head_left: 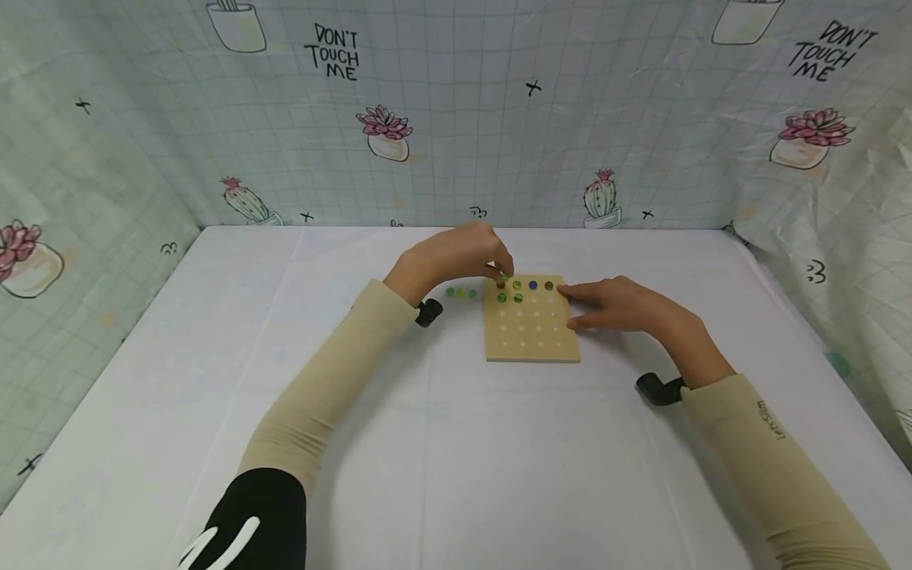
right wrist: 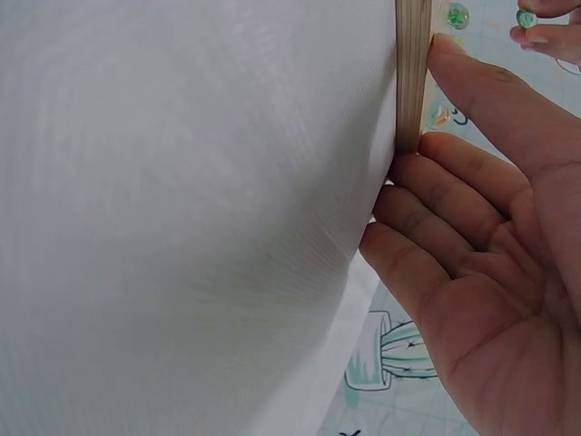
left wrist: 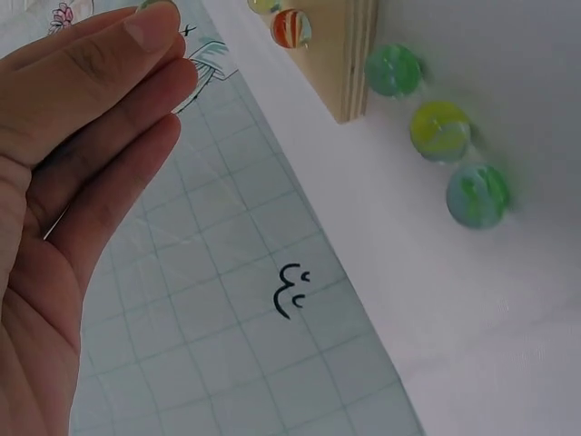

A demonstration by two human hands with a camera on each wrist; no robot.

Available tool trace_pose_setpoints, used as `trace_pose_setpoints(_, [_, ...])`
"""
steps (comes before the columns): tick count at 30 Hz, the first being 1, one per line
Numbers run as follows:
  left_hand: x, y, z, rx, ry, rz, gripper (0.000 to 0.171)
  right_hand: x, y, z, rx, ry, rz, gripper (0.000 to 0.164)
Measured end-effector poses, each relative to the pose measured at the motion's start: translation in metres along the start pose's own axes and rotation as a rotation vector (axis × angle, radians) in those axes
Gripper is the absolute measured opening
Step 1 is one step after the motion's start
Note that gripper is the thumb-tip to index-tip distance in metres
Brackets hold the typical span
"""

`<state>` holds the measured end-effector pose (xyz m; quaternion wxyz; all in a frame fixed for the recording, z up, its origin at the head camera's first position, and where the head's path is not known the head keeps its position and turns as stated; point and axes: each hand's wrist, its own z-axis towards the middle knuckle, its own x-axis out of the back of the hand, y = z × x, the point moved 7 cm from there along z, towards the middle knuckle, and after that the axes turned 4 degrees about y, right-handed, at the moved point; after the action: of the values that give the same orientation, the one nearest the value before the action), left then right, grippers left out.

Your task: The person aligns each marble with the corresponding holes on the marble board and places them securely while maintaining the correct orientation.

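Between its thumb and fingertips, my left hand [head_left: 456,255] pinches a green glass marble [right wrist: 526,17] over the back left part of a wooden board [head_left: 530,353] with rows of shallow hollows. An orange-red marble [left wrist: 291,29], a blue marble [head_left: 533,285] and other marbles fill the back row. Two green marbles [head_left: 518,298] sit at the left of the second row. My right hand [head_left: 618,305] rests against the board's right side, its thumb and fingertips touching the edge with the fingers fairly straight.
Three loose marbles [left wrist: 439,130], green and yellow-green, lie in a row on the white tabletop [head_left: 399,443] just left of the board. Behind the table hangs a patterned sheet [head_left: 456,103]. Dark wrist straps [head_left: 430,312] show at both sleeves.
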<state>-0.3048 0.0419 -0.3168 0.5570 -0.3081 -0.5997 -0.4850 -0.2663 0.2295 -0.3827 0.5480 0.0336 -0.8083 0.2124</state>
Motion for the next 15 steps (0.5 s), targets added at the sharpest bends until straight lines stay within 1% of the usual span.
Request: trace_pose_setpoints(15, [-0.015,0.000,0.020,0.033,0.000,-0.083,0.021,0.002,-0.001,-0.003,0.015,0.006,-0.015,0.074])
